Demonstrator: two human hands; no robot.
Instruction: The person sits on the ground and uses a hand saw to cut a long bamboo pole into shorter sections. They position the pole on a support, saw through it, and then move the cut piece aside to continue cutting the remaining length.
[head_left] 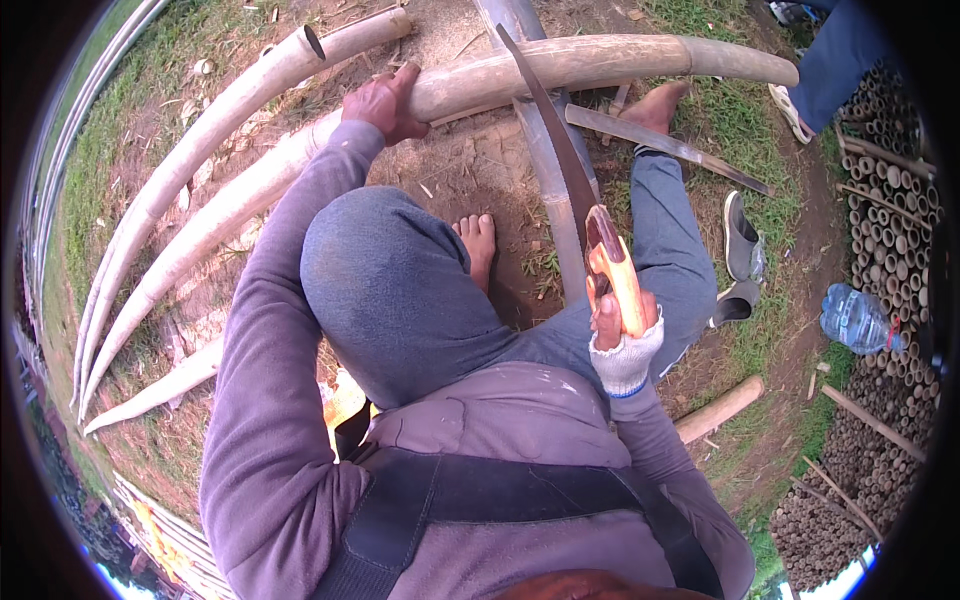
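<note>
The left hand (382, 105) grips a bamboo pole (590, 60), upper centre; the right hand (628, 350) clasps a saw (575, 180), partly hiding it. Shoes (740, 240), a bottle (858, 320) and stacked bamboo (890, 225) lie right.

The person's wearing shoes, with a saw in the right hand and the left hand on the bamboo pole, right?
Not quite: the head view shows bare feet. The saw is in the right hand, and the left hand is on the bamboo pole.

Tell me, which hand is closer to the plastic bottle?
Right. The right hand, holding the saw, is left of the plastic bottle; the left hand, on the bamboo pole, is farther left.
</note>
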